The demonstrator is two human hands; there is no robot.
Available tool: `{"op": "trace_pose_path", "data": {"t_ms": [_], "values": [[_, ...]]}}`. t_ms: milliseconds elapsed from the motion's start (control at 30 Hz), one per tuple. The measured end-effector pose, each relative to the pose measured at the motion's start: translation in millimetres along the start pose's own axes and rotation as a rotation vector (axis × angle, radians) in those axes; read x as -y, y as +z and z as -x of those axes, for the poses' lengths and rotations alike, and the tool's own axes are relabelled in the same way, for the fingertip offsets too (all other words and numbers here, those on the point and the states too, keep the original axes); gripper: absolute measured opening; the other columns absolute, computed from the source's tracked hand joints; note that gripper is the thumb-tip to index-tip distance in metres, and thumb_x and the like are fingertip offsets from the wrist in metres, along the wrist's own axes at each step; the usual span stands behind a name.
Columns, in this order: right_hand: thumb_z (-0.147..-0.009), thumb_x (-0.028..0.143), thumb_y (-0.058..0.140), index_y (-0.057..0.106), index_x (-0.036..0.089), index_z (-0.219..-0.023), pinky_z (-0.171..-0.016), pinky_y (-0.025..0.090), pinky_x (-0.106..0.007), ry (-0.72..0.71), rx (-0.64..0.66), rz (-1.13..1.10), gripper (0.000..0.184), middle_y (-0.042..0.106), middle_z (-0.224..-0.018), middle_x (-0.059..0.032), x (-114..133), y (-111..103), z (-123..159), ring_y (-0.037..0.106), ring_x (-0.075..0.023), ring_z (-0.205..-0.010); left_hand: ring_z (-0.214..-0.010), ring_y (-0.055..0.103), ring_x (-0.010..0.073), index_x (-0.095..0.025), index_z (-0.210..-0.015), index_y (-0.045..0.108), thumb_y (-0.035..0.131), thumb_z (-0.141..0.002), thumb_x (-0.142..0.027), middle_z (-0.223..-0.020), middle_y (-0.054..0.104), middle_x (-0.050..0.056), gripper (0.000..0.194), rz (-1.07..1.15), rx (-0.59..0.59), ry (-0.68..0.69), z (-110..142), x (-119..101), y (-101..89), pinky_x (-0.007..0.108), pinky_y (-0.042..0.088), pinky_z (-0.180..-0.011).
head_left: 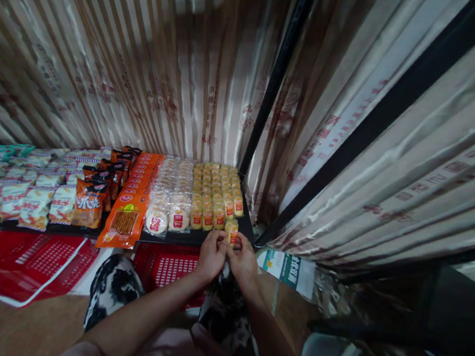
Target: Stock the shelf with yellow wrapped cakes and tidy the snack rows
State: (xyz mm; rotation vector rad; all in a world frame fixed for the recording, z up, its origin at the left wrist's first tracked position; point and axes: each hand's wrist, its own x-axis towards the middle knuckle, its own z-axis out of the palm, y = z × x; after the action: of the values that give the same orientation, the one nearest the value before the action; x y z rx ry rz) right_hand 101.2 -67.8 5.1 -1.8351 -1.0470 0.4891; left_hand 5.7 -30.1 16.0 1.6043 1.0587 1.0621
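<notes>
My left hand (211,255) and my right hand (241,257) meet at the front edge of a low black shelf (175,237). Together they pinch a small yellow snack packet (231,229), held upright just in front of rows of the same yellow packets (217,192). Both hands have their fingers closed on it. To the left of those rows lie round white wrapped cakes (167,210) and a long orange packet (130,207).
Further left the shelf holds orange, white and green snack bags (25,194). Red plastic baskets (33,260) lie below the shelf on the floor. Striped plastic curtains (153,66) hang behind and to the right, with black frame bars (386,111). A cardboard box (286,268) sits by my right knee.
</notes>
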Motion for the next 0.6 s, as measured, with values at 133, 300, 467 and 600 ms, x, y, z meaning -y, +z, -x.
{"op": "trace_pose_path", "data": {"t_ms": [133, 300, 467, 600], "values": [[-0.076, 0.043, 0.050, 0.052, 0.011, -0.123, -0.073, 0.049, -0.030, -0.029, -0.049, -0.014, 0.057, 0.059, -0.108, -0.0145, -6.6, 6.7, -9.0, 0.058, -0.0194, -0.086, -0.095, 0.057, 0.0165, -0.020, -0.094, 0.059, 0.046, -0.080, -0.010, -0.097, 0.061, 0.004, 0.022, -0.059, 0.027, 0.037, -5.9, 3.1, 2.4, 0.031, 0.044, -0.090], [-0.080, 0.043, 0.048, 0.051, 0.013, -0.123, -0.076, 0.049, -0.032, -0.078, -0.149, 0.056, 0.053, 0.059, -0.109, -0.0140, -22.6, 20.0, -25.6, 0.059, -0.0203, -0.088, -0.118, 0.047, 0.0216, -0.017, -0.099, 0.061, 0.045, -0.076, -0.003, -0.116, 0.059, 0.008, 0.032, -0.318, 0.070, 0.197, -11.0, 9.4, -1.5, 0.042, 0.037, -0.105], [-0.084, 0.042, 0.044, 0.050, 0.011, -0.124, -0.079, 0.048, -0.036, -0.131, -0.192, 0.108, 0.051, 0.059, -0.111, -0.0159, -33.8, 28.9, -44.8, 0.059, -0.0223, -0.092, -0.139, 0.020, 0.0280, -0.012, -0.108, 0.062, 0.044, -0.071, 0.000, -0.137, 0.047, 0.012, 0.042, -0.582, 0.148, 0.316, -15.5, 15.4, -7.7, 0.052, 0.029, -0.111], [-0.085, 0.040, 0.042, 0.049, 0.010, -0.124, -0.082, 0.047, -0.037, -0.128, -0.206, 0.142, 0.051, 0.058, -0.112, -0.0170, -36.7, 31.9, -55.8, 0.059, -0.0233, -0.093, -0.142, 0.010, 0.0307, -0.012, -0.121, 0.056, 0.045, -0.071, -0.002, -0.146, 0.036, 0.010, 0.053, -0.695, 0.228, 0.316, -20.7, 21.9, -8.6, 0.057, 0.027, -0.110]]}}
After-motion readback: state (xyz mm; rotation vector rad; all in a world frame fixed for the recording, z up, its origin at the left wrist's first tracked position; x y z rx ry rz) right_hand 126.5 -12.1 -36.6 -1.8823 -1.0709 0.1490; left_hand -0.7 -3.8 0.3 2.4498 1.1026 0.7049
